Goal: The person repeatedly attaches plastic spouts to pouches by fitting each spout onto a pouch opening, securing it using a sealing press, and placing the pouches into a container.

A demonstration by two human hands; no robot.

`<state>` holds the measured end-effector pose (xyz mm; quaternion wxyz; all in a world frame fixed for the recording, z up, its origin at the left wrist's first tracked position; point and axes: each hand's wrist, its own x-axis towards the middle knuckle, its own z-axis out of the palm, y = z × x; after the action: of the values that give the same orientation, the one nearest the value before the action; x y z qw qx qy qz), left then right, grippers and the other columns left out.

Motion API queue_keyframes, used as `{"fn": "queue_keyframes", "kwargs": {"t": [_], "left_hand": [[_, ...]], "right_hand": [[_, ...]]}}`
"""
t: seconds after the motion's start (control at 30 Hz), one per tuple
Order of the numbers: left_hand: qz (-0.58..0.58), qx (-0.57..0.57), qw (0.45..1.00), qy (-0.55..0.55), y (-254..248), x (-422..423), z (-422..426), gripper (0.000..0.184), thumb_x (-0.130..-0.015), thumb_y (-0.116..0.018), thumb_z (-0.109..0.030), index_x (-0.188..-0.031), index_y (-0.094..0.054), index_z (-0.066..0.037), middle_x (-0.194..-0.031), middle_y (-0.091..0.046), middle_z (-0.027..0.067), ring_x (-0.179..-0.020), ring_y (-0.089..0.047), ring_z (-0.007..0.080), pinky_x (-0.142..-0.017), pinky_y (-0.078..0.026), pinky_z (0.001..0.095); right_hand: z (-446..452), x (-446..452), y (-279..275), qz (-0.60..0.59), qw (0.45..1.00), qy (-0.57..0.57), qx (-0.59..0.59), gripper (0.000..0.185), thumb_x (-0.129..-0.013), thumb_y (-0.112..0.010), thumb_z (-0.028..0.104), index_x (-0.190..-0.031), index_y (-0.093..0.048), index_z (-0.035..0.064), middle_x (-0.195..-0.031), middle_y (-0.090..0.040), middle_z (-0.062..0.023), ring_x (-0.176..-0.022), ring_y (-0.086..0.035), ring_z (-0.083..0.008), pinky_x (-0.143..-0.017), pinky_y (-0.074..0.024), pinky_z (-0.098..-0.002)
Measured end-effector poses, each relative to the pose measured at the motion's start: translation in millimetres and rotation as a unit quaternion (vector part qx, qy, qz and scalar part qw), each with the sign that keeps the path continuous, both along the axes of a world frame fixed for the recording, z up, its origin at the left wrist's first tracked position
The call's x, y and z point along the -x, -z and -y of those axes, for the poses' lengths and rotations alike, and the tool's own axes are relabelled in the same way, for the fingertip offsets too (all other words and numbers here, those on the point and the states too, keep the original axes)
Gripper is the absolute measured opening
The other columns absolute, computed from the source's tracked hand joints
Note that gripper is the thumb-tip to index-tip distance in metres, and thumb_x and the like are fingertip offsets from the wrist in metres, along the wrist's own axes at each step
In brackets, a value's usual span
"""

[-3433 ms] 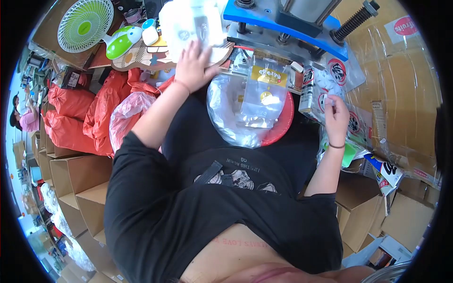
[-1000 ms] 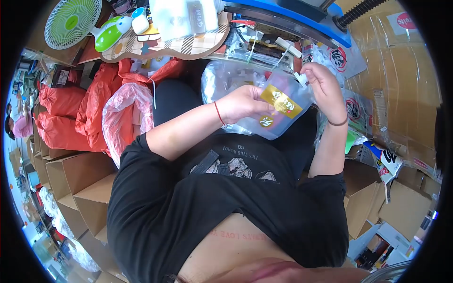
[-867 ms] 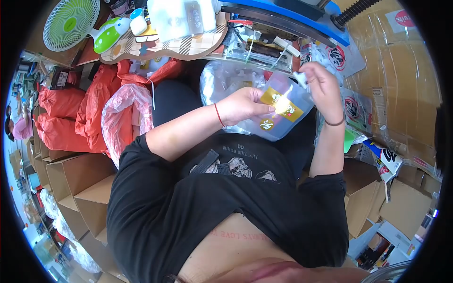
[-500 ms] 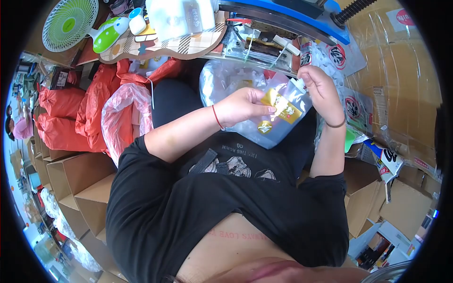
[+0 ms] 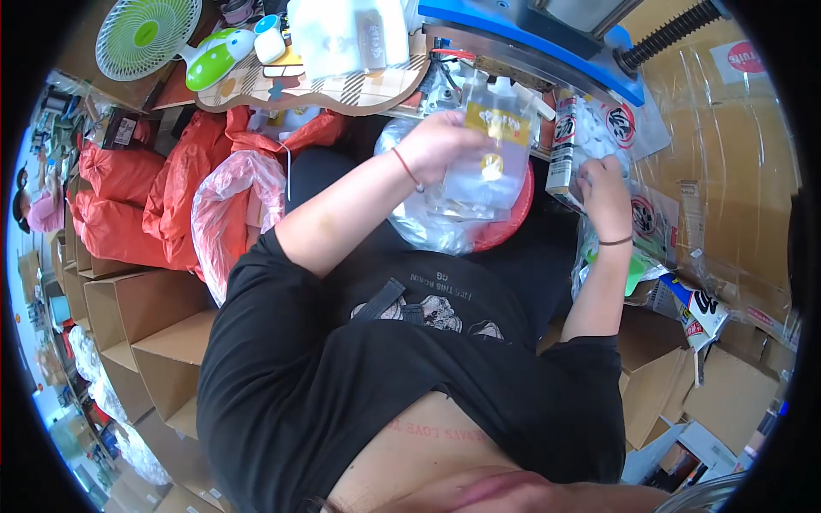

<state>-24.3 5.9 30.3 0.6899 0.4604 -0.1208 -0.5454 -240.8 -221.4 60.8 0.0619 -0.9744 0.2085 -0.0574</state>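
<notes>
We saw the left hand at the left edge of a clear pouch with a gold label, its fingers bent and partly closed, though blur kept us from telling whether it pinched the pouch or only touched it. The pouch was above a red basin and the clear plastic bag lining it, its spout end toward the blue press. Our right hand was half curled, fingertips down among small white pieces in an open box; we could not tell whether it had hold of one. On the left, we had more pouches on a patterned board, near a fan, with red bags below.
</notes>
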Motion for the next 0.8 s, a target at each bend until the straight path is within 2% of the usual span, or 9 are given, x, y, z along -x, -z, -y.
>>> {"fn": "queue_keyframes", "kwargs": {"t": [0.17, 0.2, 0.27, 0.37, 0.5, 0.6, 0.67, 0.73, 0.8], "left_hand": [[-0.007, -0.02, 1.0, 0.0, 8, -14, 4, 0.036, -0.088, -0.074, -0.013, -0.118, -0.06, 0.003, -0.106, -0.07, 0.0111, -0.086, -0.07, 0.0175, -0.073, -0.057, 0.0294], [0.149, -0.072, 0.983, -0.076, 7, -21, 0, 0.043, -0.087, -0.074, -0.016, -0.121, -0.056, 0.003, -0.113, -0.067, 0.0151, -0.095, -0.069, 0.0219, -0.077, -0.056, 0.0337], [0.473, -0.116, 0.84, -0.239, 19, -57, -8, 0.058, -0.088, -0.073, -0.028, -0.132, -0.048, 0.002, -0.13, -0.056, 0.0233, -0.116, -0.059, 0.0324, -0.091, -0.05, 0.0448], [0.798, -0.297, 0.448, -0.272, 18, -108, -38, 0.075, -0.089, -0.063, -0.052, -0.146, -0.041, -0.009, -0.15, -0.033, 0.0305, -0.142, -0.029, 0.0431, -0.113, -0.027, 0.0571], [0.879, -0.246, 0.405, -0.048, 35, -84, -76, 0.065, -0.091, -0.06, -0.049, -0.142, -0.048, -0.01, -0.147, -0.044, 0.0227, -0.138, -0.039, 0.0396, -0.112, -0.03, 0.053], [0.803, -0.187, 0.564, -0.048, 42, -84, -86, 0.046, -0.095, -0.059, -0.031, -0.133, -0.056, -0.006, -0.128, -0.061, 0.019, -0.122, -0.056, 0.0329, -0.103, -0.043, 0.0431], [0.778, -0.219, 0.575, -0.127, 39, -73, -85, 0.029, -0.097, -0.058, -0.017, -0.12, -0.064, -0.002, -0.106, -0.071, 0.0116, -0.099, -0.068, 0.023, -0.088, -0.052, 0.0323], [0.412, -0.05, 0.896, -0.16, 32, -62, -82, 0.023, -0.097, -0.062, -0.016, -0.11, -0.069, 0.001, -0.096, -0.072, 0.0081, -0.089, -0.068, 0.0154, -0.082, -0.053, 0.0289], [0.41, -0.069, 0.906, -0.085, 9, -39, -79, 0.021, -0.093, -0.07, -0.019, -0.099, -0.073, 0.0, -0.085, -0.072, 0.0041, -0.077, -0.065, 0.0066, -0.074, -0.053, 0.0243]], "right_hand": [[-11, -10, 0, 0.177, 0.983, -0.021, 0.042, 0.034, -0.081, -0.068, 0.004, -0.114, -0.06, 0.0082, -0.107, -0.055, -0.0177, -0.097, -0.058, -0.0391, -0.079, -0.0484, -0.0441], [-8, -12, -1, 0.179, 0.983, -0.023, 0.042, 0.034, -0.081, -0.068, 0.004, -0.114, -0.06, 0.0082, -0.107, -0.055, -0.0177, -0.097, -0.058, -0.0391, -0.079, -0.0484, -0.0441], [-3, -12, 1, 0.112, 0.986, -0.113, 0.053, 0.032, -0.08, -0.067, 0.005, -0.112, -0.06, 0.0079, -0.108, -0.058, -0.0162, -0.098, -0.059, -0.0365, -0.08, -0.0483, -0.0427], [5, -19, 10, 0.035, 0.999, -0.032, -0.006, 0.035, -0.081, -0.066, 0.006, -0.115, -0.06, 0.0088, -0.105, -0.062, -0.0148, -0.097, -0.06, -0.0357, -0.08, -0.0489, -0.0425], [-2, -20, -1, 0.045, 0.997, -0.039, 0.049, 0.033, -0.084, -0.064, 0.008, -0.116, -0.059, 0.0088, -0.098, -0.063, -0.0158, -0.092, -0.06, -0.0372, -0.078, -0.0491, -0.0445], [2, -21, 8, 0.026, 0.999, 0.016, 0.019, 0.029, -0.087, -0.061, 0.009, -0.116, -0.058, 0.0076, -0.097, -0.064, -0.0163, -0.089, -0.061, -0.0381, -0.077, -0.0493, -0.0464], [3, -23, 11, 0.098, 0.992, 0.011, 0.083, 0.025, -0.088, -0.061, 0.012, -0.112, -0.058, 0.0057, -0.099, -0.065, -0.0169, -0.09, -0.062, -0.0388, -0.077, -0.0492, -0.0468], [-4, -24, 7, 0.171, 0.983, 0.012, 0.063, 0.021, -0.091, -0.06, 0.014, -0.11, -0.059, 0.0049, -0.098, -0.065, -0.0172, -0.088, -0.062, -0.0374, -0.076, -0.0494, -0.0447], [-28, -32, -5, 0.257, 0.966, -0.013, -0.034, 0.017, -0.097, -0.057, 0.018, -0.105, -0.061, 0.0034, -0.092, -0.064, -0.0168, -0.083, -0.062, -0.0339, -0.074, -0.049, -0.0404]]}}
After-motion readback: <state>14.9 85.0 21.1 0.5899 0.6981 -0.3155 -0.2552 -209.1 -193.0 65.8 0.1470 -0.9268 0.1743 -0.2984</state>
